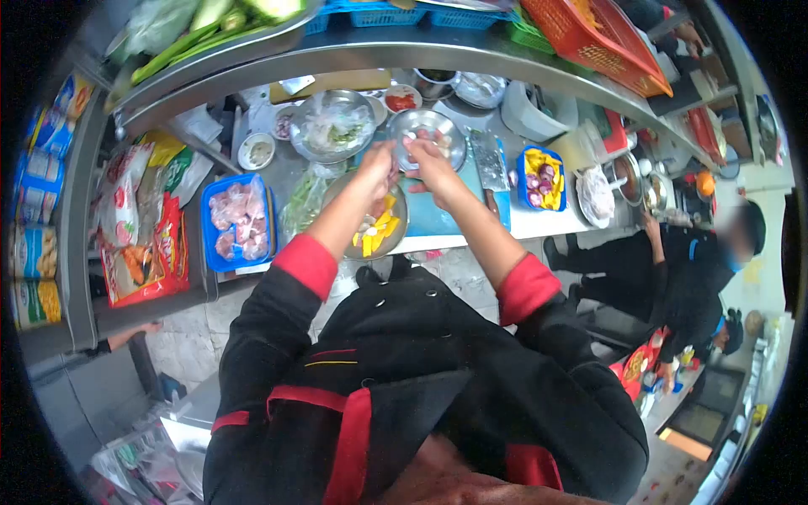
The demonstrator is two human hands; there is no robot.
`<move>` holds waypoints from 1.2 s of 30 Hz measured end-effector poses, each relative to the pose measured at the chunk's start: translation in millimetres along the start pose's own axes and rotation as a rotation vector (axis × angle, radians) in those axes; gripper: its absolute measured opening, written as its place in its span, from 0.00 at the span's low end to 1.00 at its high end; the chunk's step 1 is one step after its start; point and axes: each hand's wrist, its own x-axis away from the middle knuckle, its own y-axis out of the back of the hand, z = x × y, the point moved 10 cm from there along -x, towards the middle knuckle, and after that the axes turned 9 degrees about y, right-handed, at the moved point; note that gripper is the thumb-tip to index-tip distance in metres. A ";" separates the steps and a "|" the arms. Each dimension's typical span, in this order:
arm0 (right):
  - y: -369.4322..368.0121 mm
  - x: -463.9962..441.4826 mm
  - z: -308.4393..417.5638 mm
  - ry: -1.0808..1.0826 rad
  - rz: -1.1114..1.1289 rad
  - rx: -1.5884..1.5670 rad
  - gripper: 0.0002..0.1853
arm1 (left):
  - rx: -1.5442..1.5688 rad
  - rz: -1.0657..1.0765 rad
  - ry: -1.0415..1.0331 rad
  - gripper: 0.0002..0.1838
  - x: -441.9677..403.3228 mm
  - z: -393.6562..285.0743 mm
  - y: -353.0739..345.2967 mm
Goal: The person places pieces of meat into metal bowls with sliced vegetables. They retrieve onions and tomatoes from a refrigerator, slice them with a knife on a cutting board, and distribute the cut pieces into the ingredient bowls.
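Both hands meet at the near rim of the bowl point(455, 143), so the work here is probably best done low, with the fingertips inside the rim, where any loose bits drop into the bowl and not onto the board point(433, 220). The left hand point(384, 166) is curled in on itself, its fingers bent; I cannot tell whether anything is inside it. The right hand point(431, 168) reaches over the bowl with its fingers bent toward a pinch, near something small and pale, but whether it grips that is too small to tell. A light, steady touch seems wise, since the pieces point(438, 136) look moist and could slip; the left forearm should also ride clear of the pan point(403, 215) of yellow strips point(382, 232) just below the left hand. The bowl sits on the bench point(530, 220), just ahead of the right hand and partly under its fingers. It is round, shallow and of shiny grey metal, with a wide rim. Inside, the pieces are pale to pinkish, small and uneven, loosely grouped; their exact kind is not clear.
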 end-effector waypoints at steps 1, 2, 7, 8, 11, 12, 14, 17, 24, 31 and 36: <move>4.1 -17.8 -22.3 -0.016 -0.024 -0.191 0.27 | -0.020 0.018 0.021 0.08 -13.7 0.7 -14.9; 12.5 -33.6 -39.4 -0.027 -0.053 -0.379 0.28 | -0.051 -0.026 -0.012 0.09 -26.7 -2.8 -25.3; 44.5 -96.6 -105.0 -0.118 -0.097 -0.639 0.18 | -0.381 -0.209 -0.249 0.16 -68.4 -28.7 -39.9; 41.8 -104.8 -109.3 -0.115 -0.032 -0.668 0.14 | -0.407 -0.193 -0.245 0.15 -80.1 -28.3 -39.6; 56.1 -116.5 -111.7 -0.084 -0.095 -0.693 0.13 | -0.490 -0.186 -0.209 0.14 -107.3 -25.2 -29.4; 56.2 -127.3 -117.0 -0.026 -0.037 -0.569 0.14 | -0.540 -0.194 -0.184 0.14 -109.0 -23.4 -31.6; 69.5 -146.6 -120.8 0.130 0.055 -0.131 0.14 | -0.584 -0.240 -0.142 0.12 -103.6 -27.2 -36.2; 55.3 -135.2 -97.2 0.199 0.196 0.075 0.16 | -0.566 -0.283 -0.079 0.10 -94.4 -25.1 -20.6; 56.3 -128.8 -85.9 0.002 0.443 -0.482 0.21 | -0.348 0.013 0.026 0.14 -74.2 -20.0 -33.4; 53.7 -141.0 -62.4 -0.032 0.666 -0.696 0.23 | -0.144 -0.017 -0.094 0.16 -52.6 -30.7 -45.2; 73.9 -153.1 -24.4 0.117 0.611 -0.485 0.24 | -0.056 -0.041 -0.231 0.18 -51.9 -50.9 -57.3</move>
